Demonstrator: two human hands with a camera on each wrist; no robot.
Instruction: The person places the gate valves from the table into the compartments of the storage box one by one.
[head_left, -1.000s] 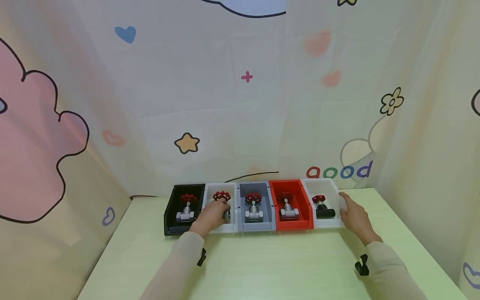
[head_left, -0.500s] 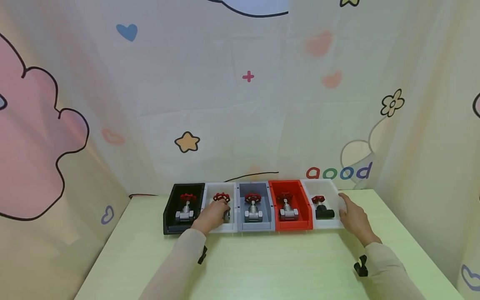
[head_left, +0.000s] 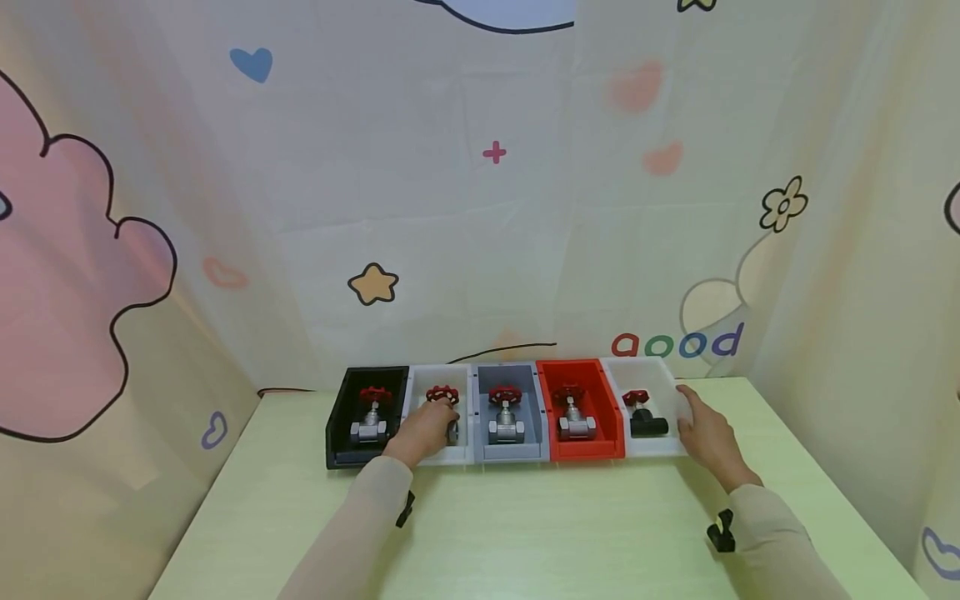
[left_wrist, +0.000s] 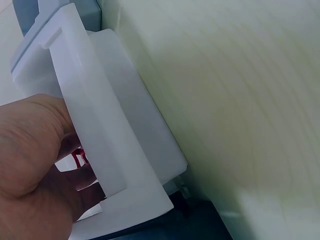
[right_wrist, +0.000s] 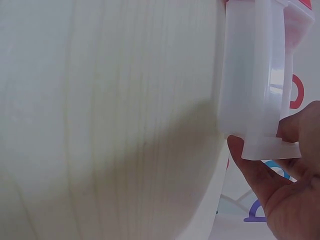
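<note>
My left hand (head_left: 424,432) reaches into the white bin (head_left: 467,450), second from the left, and grips a valve with a red handwheel (head_left: 443,393). The hand covers most of the valve's metal body. In the left wrist view the curled fingers (left_wrist: 82,177) are partly hidden behind the bin's front wall (left_wrist: 95,115). At the row's far right my right hand (head_left: 708,435) pinches the side of the end white bin (head_left: 613,375), thumb outside and fingers over the wall. A dark-bodied valve (head_left: 648,423) with a red handle lies in that bin.
Silver valves with red handwheels stand in the black bin (head_left: 339,429), the grey-blue bin (head_left: 513,452) and the red bin (head_left: 588,451). All the bins sit joined in a row on the pale table (head_left: 540,533), before a printed curtain (head_left: 450,208).
Both hands keep their places on the valve and the end bin. Only a slight shift of the head view shows.
</note>
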